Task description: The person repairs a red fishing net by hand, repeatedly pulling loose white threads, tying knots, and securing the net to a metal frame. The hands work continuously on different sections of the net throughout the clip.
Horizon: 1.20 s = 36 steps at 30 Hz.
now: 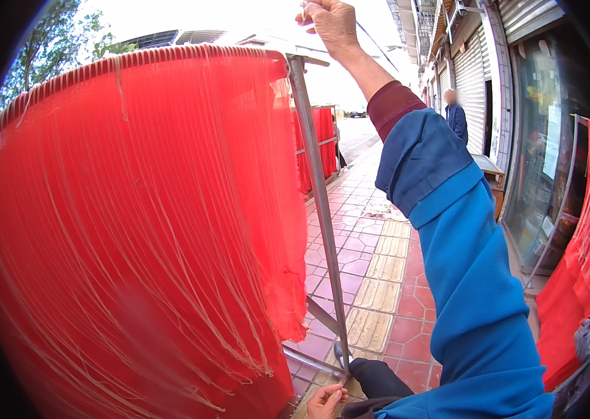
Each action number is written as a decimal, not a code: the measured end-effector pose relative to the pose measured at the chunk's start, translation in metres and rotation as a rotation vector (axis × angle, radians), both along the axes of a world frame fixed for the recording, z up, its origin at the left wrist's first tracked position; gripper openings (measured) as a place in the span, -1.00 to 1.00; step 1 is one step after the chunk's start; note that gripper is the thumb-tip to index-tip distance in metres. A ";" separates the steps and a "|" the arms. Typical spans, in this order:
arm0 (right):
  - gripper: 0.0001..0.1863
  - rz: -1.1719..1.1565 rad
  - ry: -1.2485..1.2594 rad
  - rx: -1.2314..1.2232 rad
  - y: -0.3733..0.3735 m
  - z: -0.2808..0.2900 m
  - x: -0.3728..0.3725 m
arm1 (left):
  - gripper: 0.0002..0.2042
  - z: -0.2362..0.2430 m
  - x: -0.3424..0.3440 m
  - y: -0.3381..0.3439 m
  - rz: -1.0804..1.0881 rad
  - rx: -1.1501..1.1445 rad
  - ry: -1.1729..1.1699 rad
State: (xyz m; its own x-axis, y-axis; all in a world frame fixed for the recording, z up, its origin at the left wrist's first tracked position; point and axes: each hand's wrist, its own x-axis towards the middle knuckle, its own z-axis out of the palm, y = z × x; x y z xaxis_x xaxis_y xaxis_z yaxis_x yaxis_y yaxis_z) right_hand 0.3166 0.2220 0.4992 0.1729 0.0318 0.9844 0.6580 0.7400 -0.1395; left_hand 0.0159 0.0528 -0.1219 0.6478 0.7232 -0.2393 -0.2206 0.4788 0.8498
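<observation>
A large sheet of red fabric [134,174] hangs on the left from a frame, with many loose pale threads [169,272] running down its face. Its top edge is bound with a coiled cord [141,57] along the rail. Raised high above the frame's end, my right hand [331,26] has its fingers pinched together; whatever sits in them is too small to name. Low down, beside the fabric's bottom corner, my left hand [326,401] is closed with thumb and fingertips together, and what it pinches cannot be made out.
The frame's metal post [319,188] leans down to the tiled pavement [414,314]. More red fabric [581,272] hangs at the right by a glass door [543,140]. A person [455,119] stands farther back near the shutters. Another red rack [323,140] stands beyond.
</observation>
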 end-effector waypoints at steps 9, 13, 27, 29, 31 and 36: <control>-0.79 -0.334 -0.251 0.012 0.024 -0.018 -0.001 | -0.86 -0.006 0.001 0.001 -0.018 0.063 -0.018; -0.62 -0.341 -0.168 -0.082 0.023 -0.014 -0.001 | -0.86 -0.006 0.000 0.004 -0.014 0.060 -0.005; -0.78 -0.282 -0.098 -0.082 0.030 -0.014 -0.028 | -0.87 -0.002 -0.002 0.002 -0.035 0.059 0.011; -0.87 -0.293 -0.099 -0.105 0.030 -0.017 -0.031 | -0.86 -0.005 -0.002 0.001 -0.042 0.055 -0.006; -0.84 -0.420 -0.157 -0.099 0.032 -0.018 -0.035 | -0.85 -0.009 0.000 0.000 -0.032 0.049 -0.042; -0.77 -0.482 -0.173 -0.186 0.033 -0.015 -0.037 | -0.85 -0.015 0.000 0.000 -0.022 0.038 -0.016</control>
